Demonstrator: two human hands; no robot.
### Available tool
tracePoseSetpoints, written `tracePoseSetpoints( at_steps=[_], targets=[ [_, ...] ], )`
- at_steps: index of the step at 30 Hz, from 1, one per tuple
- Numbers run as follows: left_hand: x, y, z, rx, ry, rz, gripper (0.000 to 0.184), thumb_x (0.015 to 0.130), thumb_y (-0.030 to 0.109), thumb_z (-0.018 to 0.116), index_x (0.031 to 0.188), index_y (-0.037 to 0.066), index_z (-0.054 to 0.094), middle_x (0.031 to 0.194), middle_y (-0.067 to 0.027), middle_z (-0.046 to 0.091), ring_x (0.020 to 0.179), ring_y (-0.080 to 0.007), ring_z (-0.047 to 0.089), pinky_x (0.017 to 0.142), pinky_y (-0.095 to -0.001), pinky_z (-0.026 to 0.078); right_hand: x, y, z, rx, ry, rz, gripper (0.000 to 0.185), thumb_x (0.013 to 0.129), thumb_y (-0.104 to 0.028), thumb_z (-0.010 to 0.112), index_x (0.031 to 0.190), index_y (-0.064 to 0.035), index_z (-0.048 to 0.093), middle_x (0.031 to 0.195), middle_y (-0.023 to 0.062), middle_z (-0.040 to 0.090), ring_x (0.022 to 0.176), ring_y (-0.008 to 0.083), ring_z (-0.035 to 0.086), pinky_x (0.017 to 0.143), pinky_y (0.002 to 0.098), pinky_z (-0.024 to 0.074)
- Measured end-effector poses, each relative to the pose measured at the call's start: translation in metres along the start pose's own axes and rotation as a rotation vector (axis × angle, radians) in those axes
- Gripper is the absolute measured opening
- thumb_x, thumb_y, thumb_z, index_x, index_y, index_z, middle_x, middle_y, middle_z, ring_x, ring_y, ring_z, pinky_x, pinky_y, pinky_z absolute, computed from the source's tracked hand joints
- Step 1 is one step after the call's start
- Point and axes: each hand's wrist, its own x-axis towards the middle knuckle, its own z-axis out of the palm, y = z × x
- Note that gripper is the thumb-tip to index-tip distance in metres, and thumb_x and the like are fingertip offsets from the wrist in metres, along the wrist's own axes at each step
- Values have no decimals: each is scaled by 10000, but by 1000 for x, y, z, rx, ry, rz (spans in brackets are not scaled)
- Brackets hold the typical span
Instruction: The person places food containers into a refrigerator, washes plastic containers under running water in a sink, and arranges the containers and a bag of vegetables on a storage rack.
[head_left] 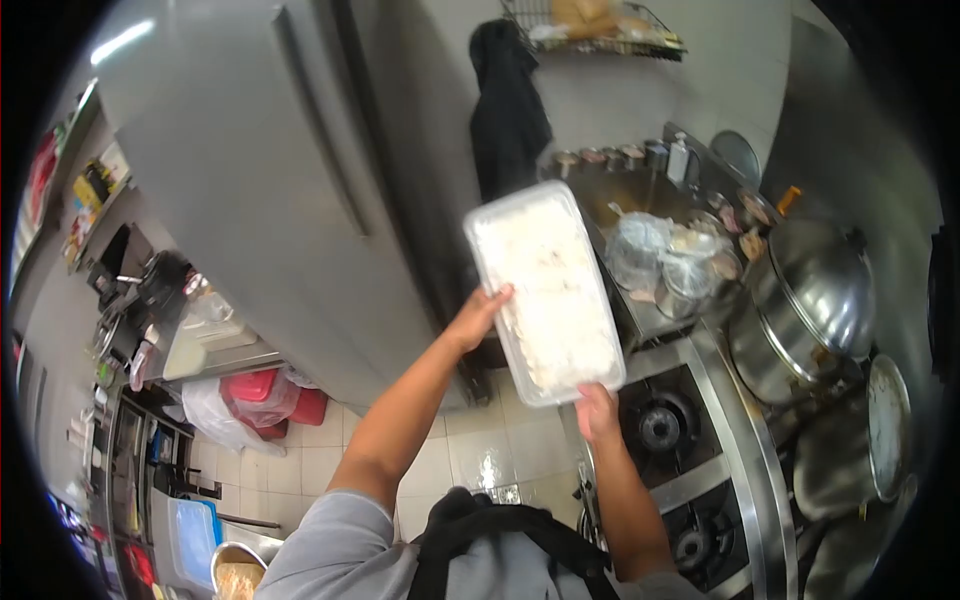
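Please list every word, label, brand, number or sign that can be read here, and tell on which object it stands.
No text can be read.
Plastic container in both hands: no lettering visible.
Yellow packets on the left shelf: too small and blurred.
White pump bottle: too small to tell.

a container (548, 290) is held mid-frame between the left hand (478, 320), at its left side, and the right hand (598, 412), at its lower right corner. a refrigerator (230, 150) stands at upper left, with a garment (505, 110) hanging just to its right. a wire rack (640, 46) with items in it is mounted on the wall at top. at upper right, a row of small tins (610, 157) and a pump bottle (679, 158) line the back of the counter (650, 320), behind bagged containers (665, 255). a stove (700, 490) occupies the lower right, left of a large pot (785, 345). bags (262, 400) sit on the floor (325, 450) at lower left.
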Motion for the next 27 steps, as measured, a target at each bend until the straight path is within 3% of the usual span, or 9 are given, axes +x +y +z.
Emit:
tracePoseSetpoints(
  at_steps=[3,4,7,11,14,18,20,23,27],
  targets=[
    [5,1,-35,796,-153,-88,713,978,597,211,1373,69,481,1406,-150,479,1310,-318,416,1176,-499,67,-20,-5,-9,171,-9,93,594,768,-112,509,1342,19,438,1307,130,539,1215,304,510,1045,457,387],
    [2,2,-43,1330,-73,27,789,953,646,128,1328,95,550,1352,-155,536,1335,-329,400,1155,-556,-13,-27,0,-17,176,4,124,617,764,-137,498,1361,-2,426,1338,135,519,1225,316,502,1031,481,400],
    [16,-32,-90,2197,-49,-172,722,964,615,194,1299,108,585,1319,-104,575,1333,-299,417,1162,-538,10,-55,6,-33,162,73,203,666,739,-193,510,1381,-43,420,1373,134,494,1253,323,482,1021,496,408],
    [21,-21,-72,2249,-93,-410,666,964,589,275,1255,99,620,1273,-103,607,1299,-290,457,1160,-504,83,-77,7,-38,180,79,233,721,709,-229,518,1402,-62,407,1380,128,493,1264,319,474,1024,486,406],
    [-10,2,-46,2055,-38,-496,591,943,545,400,1192,74,655,1201,-114,643,1226,-290,511,1097,-479,248,-75,-14,-28,191,12,198,724,706,-225,517,1402,-56,406,1377,118,498,1263,309,473,1041,467,390],
    [-114,-3,-35,2123,6,-118,522,870,511,538,1037,37,679,1021,-143,682,1144,-282,544,1066,-485,287,-60,-40,16,242,-95,175,683,693,-177,515,1359,-47,441,1327,99,522,1246,288,472,1060,445,361],
    [-167,-15,-40,1865,66,5,373,814,387,652,1007,69,665,1053,-130,658,1117,-285,552,1048,-474,335,-46,-47,42,222,-160,189,676,704,-179,513,1362,-46,437,1329,98,519,1247,285,470,1063,442,357],
    [-256,12,-25,1526,498,647,359,669,120,736,1018,149,653,1149,-89,587,1072,-291,567,973,-439,427,-24,-60,109,179,-281,211,655,740,-190,503,1373,-42,422,1340,99,509,1256,280,461,1067,442,351],
    [-347,-27,-52,1564,1206,654,603,648,237,777,1181,133,514,1210,-97,482,1175,-311,441,1056,-539,281,15,-63,214,93,-388,166,638,802,-263,481,1371,19,410,1367,146,504,1259,307,479,1075,439,364]
  ],
)
